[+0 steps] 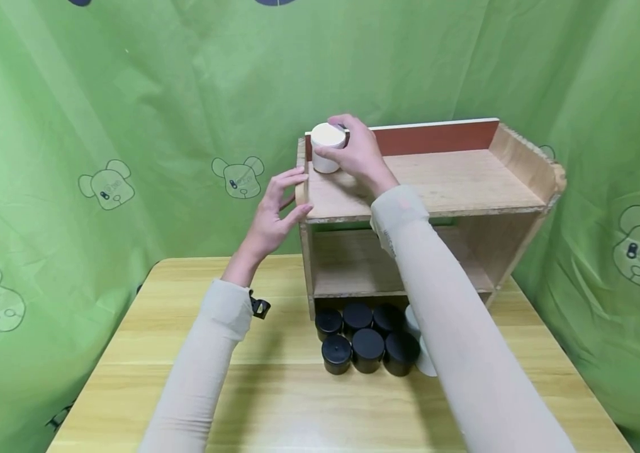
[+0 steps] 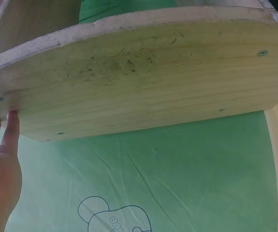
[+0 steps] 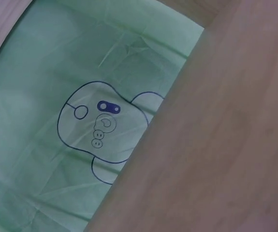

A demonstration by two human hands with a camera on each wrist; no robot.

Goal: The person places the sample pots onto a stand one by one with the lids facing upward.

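With our right hand (image 1: 360,152) we held a white jar (image 1: 326,138) at the left end of the shelf's (image 1: 444,182) top board, fingers clamped on it. Our left hand (image 1: 270,220) touched the shelf's left side, fingers apart. Below, six black jars (image 1: 367,347) stood in two rows on our table (image 1: 150,352), beside white ones partly behind our right sleeve (image 1: 455,314).

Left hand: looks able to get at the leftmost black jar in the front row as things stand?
Probably yes. The left hand holds nothing, touching the wooden shelf at its left side; the black jar stands lower, on the table, with no object visible to its left.
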